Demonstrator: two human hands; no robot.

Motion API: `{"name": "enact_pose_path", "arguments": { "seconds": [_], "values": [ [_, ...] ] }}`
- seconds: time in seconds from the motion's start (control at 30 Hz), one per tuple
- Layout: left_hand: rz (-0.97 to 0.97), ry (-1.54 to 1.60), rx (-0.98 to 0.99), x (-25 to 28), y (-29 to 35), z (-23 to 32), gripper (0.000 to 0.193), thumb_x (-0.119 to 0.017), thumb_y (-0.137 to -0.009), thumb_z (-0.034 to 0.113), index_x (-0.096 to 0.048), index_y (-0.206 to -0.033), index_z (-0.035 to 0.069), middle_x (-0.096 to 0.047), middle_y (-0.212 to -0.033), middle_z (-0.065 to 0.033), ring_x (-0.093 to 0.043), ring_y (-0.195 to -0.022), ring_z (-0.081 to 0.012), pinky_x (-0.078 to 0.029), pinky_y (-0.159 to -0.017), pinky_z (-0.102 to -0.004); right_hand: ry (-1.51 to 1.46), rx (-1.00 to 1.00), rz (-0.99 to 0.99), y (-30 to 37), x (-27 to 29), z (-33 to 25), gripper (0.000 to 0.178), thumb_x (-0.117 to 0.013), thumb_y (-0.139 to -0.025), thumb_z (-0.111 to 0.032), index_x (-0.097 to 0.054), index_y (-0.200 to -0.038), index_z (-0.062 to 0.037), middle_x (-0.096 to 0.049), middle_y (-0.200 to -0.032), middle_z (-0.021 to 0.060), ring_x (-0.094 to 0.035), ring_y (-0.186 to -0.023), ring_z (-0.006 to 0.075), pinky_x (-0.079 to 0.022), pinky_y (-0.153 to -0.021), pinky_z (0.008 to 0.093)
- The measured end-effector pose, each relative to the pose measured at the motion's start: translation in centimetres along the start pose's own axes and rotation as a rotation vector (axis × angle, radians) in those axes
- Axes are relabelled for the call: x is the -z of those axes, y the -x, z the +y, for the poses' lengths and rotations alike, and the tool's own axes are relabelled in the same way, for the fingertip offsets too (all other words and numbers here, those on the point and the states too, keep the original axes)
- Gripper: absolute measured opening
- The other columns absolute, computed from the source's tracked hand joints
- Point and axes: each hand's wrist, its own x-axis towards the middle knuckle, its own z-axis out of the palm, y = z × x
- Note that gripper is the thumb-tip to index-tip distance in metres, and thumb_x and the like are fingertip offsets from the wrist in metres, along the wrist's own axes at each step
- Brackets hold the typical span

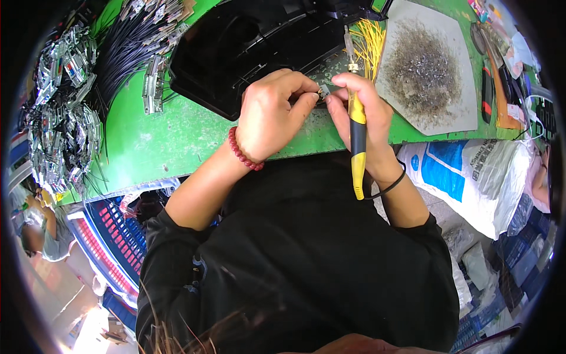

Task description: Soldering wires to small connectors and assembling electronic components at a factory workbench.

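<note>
My left hand [268,109], with a red bead bracelet [237,150] at its wrist, is closed in a pinch on a small metallic part [323,91]. My right hand [374,109] grips a yellow and black soldering iron [357,138], its metal tip pointing away from me. The right thumb and a fingertip come close to the same small part, which is mostly hidden by fingers. Just beyond both hands lies a large glossy black plastic housing [236,53]. Thin yellow wires [368,47] lie bunched beside the iron's tip.
A pale board [463,118] with dark residue lies on the green table [153,147] at right. Bundles of metal connectors [68,130] and black wires [121,59] fill the left. Tools [486,94] line the right edge. A white sack [477,177] stands below.
</note>
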Motion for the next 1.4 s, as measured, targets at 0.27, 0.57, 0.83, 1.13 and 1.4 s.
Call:
{"name": "enact_pose_path", "arguments": {
  "seconds": [0.27, 0.57, 0.83, 1.13, 1.4],
  "values": [
    [-0.061, -0.11, -0.074, -0.2, 0.3, 0.2, 0.022, -0.07, -0.072, 0.0, -0.066, -0.093, 0.002, -0.062, -0.082, -0.0111, -0.064, -0.072, -0.0287, -0.053, -0.062, -0.035, 0.108, 0.066, -0.059, 0.1, 0.4, -0.1, 0.035, -0.069, -0.075, 0.008, -0.058, -0.105, -0.0071, -0.064, -0.08, 0.0102, -0.063, -0.064, 0.0251, -0.048, -0.057, 0.0324],
    [-0.039, -0.302, -0.212, -0.5, 0.3, -0.3, 0.021, -0.073, -0.069, 0.002, -0.068, -0.089, 0.003, -0.06, -0.082, -0.0094, -0.062, -0.07, -0.0267, -0.052, -0.061, -0.0332, 0.104, -0.02, -0.124, -0.1, 1.0, 0.2, 0.039, -0.07, -0.074, 0.008, -0.059, -0.106, -0.0091, -0.062, -0.079, 0.009, -0.062, -0.066, 0.0264, -0.049, -0.058, 0.0326],
    [-0.011, -0.473, -0.26, -1.2, 0.0, -0.4, 0.008, -0.072, -0.072, 0.009, -0.064, -0.075, 0.007, -0.056, -0.075, -0.0066, -0.06, -0.064, -0.0253, -0.049, -0.055, -0.035, 0.309, 0.295, -0.107, 0.3, 1.7, 0.9, 0.033, -0.07, -0.07, -0.001, -0.064, -0.101, -0.0125, -0.052, -0.061, 0.0009, -0.052, -0.051, 0.0193, -0.039, -0.048, 0.0326],
    [-0.163, -0.545, -0.247, 0.0, 0.8, 2.2, 0.034, -0.075, -0.064, 0.005, -0.066, -0.097, 0.005, -0.06, -0.091, -0.0071, -0.059, -0.089, -0.0267, -0.044, -0.085, -0.0387, 0.521, 0.3, -0.27, -0.1, 2.2, -0.8, 0.029, -0.066, -0.074, -0.01, -0.066, -0.102, -0.0123, -0.045, -0.057, 0.0013, -0.049, -0.051, 0.0185, -0.035, -0.047, 0.0338],
    [-0.046, -0.462, -0.147, 1.4, -0.3, 2.1, 0.038, -0.073, -0.071, 0.006, -0.062, -0.108, 0.002, -0.054, -0.103, -0.0149, -0.056, -0.093, -0.0325, -0.046, -0.081, -0.0405, 0.503, 0.298, -0.217, 0.3, 2.0, -0.5, 0.03, -0.07, -0.072, -0.007, -0.065, -0.101, -0.013, -0.044, -0.056, 0.0017, -0.049, -0.05, 0.0196, -0.034, -0.047, 0.0341]
  ]
}}
